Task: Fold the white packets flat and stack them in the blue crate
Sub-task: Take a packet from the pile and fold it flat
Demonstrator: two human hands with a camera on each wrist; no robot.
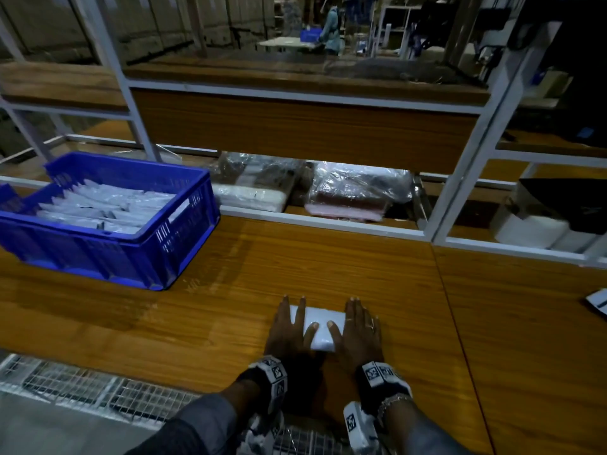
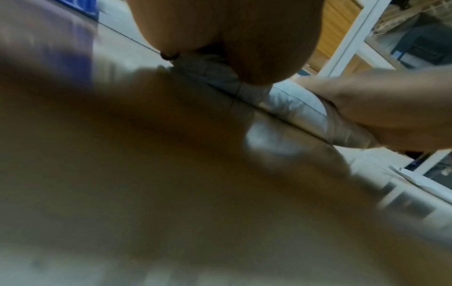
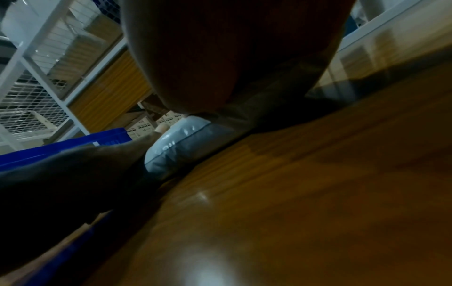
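Dim light over the whole scene. A wood-grain tabletop (image 1: 328,274) filled the lower half of the head view, a seam running down its right side. Above it stood a white metal frame (image 1: 466,178) carrying a wooden shelf (image 1: 295,73) and a brown panel (image 1: 295,129). Plastic-wrapped bundles (image 1: 358,188) lay in the gap under the panel. Wire mesh (image 1: 82,385) showed at lower left. At upper centre, a distant person (image 1: 331,31) stood at a far table.
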